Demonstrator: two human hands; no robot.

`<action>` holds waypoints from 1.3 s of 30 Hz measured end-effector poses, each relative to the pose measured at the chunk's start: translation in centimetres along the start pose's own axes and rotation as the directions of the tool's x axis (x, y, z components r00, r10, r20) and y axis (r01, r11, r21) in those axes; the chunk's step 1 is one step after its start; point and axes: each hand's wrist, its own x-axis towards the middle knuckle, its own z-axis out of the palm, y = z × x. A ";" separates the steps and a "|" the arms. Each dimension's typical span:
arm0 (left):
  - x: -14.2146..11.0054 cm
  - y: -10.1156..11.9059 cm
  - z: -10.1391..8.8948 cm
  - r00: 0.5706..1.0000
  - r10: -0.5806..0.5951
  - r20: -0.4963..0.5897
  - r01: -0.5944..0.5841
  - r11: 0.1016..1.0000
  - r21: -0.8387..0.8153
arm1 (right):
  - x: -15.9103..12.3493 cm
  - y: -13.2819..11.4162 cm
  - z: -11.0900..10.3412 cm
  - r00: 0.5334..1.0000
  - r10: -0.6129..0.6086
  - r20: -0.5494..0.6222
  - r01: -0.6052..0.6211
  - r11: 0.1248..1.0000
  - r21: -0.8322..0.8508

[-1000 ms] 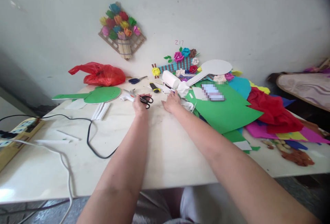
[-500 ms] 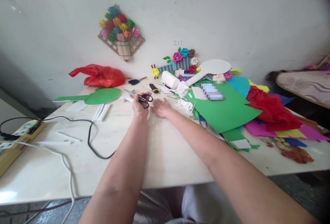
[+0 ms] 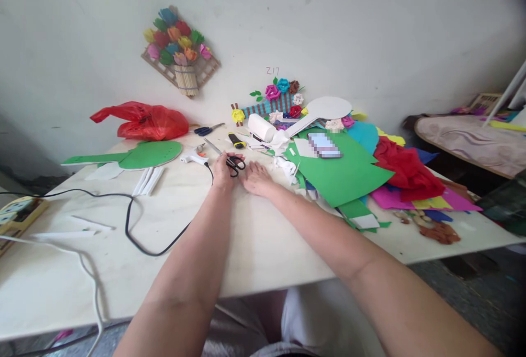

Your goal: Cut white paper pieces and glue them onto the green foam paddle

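Black-handled scissors [image 3: 235, 165] rest in my left hand [image 3: 224, 172], which is closed around them. Their blades point away toward the far left, and the handle loops stick out to the right of the fingers. My right hand [image 3: 256, 179] lies flat on the table, fingers stretched out, just right of the scissors' handles. Left of my left hand is a white glue gun [image 3: 195, 156] with a black cord. A yellow and black utility knife [image 3: 236, 140] lies beyond both hands. White crumpled scraps [image 3: 285, 166] are to the right of my right hand.
Green sheets [image 3: 341, 176] with a phone [image 3: 324, 145] on top cover the right side, beside red cloth or paper [image 3: 405, 168]. At the left are a green guitar-shaped cutout [image 3: 152, 154], a red plastic bag [image 3: 152, 121], white sticks [image 3: 148, 181] and a power strip [image 3: 24, 214].
The view has shifted a little to the right. The scissors have turned slightly in my left hand, so their blades show more clearly. My right hand stays flat on the table.
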 end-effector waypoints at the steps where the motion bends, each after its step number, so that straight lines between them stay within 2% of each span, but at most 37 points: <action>1: -0.1 0.1 0.0 1.000 -0.002 -0.001 0.002 1.000 0.012 | -0.2 0.1 0.3 1.000 -0.022 -0.001 0.022 1.000 0.016; 10: -0.5 0.3 0.1 0.999 -0.052 0.014 0.049 0.990 0.133 | -0.5 6.2 -0.4 0.999 0.045 0.003 -0.044 0.998 -0.046; 16: -0.3 0.1 -0.2 0.998 -0.045 0.040 0.036 0.980 0.197 | -0.8 8.1 -0.4 1.000 0.005 -0.013 -0.006 0.998 -0.070; 20: -0.4 0.1 -0.2 0.997 -0.046 0.060 0.030 0.971 0.237 | -1.1 7.9 -0.9 0.994 -0.028 -0.107 0.020 0.997 -0.074; 23: -0.6 0.2 0.0 0.994 -0.047 0.098 0.019 0.964 0.266 | -1.2 6.4 -1.1 0.980 -0.097 -0.173 0.093 0.995 -0.034; 25: -0.9 0.4 0.2 0.993 -0.062 0.104 0.029 0.957 0.290 | -1.2 4.9 -0.9 0.979 -0.159 -0.131 0.162 0.987 0.008; 27: -1.1 0.6 0.4 0.992 -0.079 0.095 0.044 0.946 0.320 | -1.2 3.8 -0.6 0.981 -0.190 -0.029 0.191 0.981 0.033; 30: -1.4 0.7 0.6 0.993 -0.080 0.091 0.044 0.939 0.341 | -0.8 3.6 -0.4 0.985 -0.166 0.043 0.165 0.986 0.029; 33: -1.4 0.8 0.6 0.993 -0.063 0.095 0.025 0.933 0.360 | -0.2 5.1 -0.7 0.994 -0.092 0.064 0.092 0.996 -0.011; 36: -1.3 0.8 0.6 0.994 -0.061 0.090 0.023 0.925 0.379 | 0.2 6.1 -1.0 0.998 -0.022 0.057 0.025 0.999 -0.039; 39: -1.2 0.7 0.6 0.996 -0.070 0.053 0.046 0.928 0.370 | 0.0 5.6 -0.8 1.000 -0.024 0.019 0.024 0.999 -0.028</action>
